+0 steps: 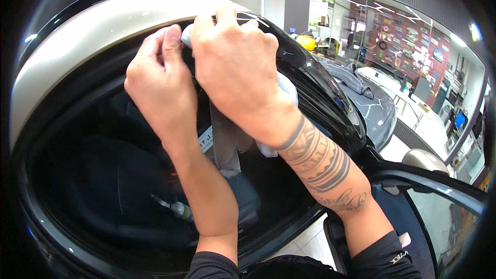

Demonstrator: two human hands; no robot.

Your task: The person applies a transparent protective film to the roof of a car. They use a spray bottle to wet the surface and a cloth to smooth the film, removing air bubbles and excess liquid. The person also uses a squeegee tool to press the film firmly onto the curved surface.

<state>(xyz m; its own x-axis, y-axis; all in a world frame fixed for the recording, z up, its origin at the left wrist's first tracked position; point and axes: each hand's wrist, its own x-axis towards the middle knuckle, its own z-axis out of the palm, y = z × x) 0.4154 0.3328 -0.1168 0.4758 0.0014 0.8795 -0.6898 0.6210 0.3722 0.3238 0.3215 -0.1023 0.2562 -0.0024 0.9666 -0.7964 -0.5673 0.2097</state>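
My left hand is raised to the upper edge of a car's door opening. Its fingers are curled in and the thumb presses against them; whatever they pinch is too small to make out. Close beside it, back of the hand towards me, my right hand is closed on a pale cloth, which shows past the wrist and by the knuckles. Both hands are at the dark trim under the cream roof, which carries a few droplets. A greyish, see-through strip hangs below, between my forearms.
Inside the dark car interior lies a small bottle with a nozzle. The open car door and a cream side mirror are at the right. Beyond stand a grey car with cloth on it, and a white table.
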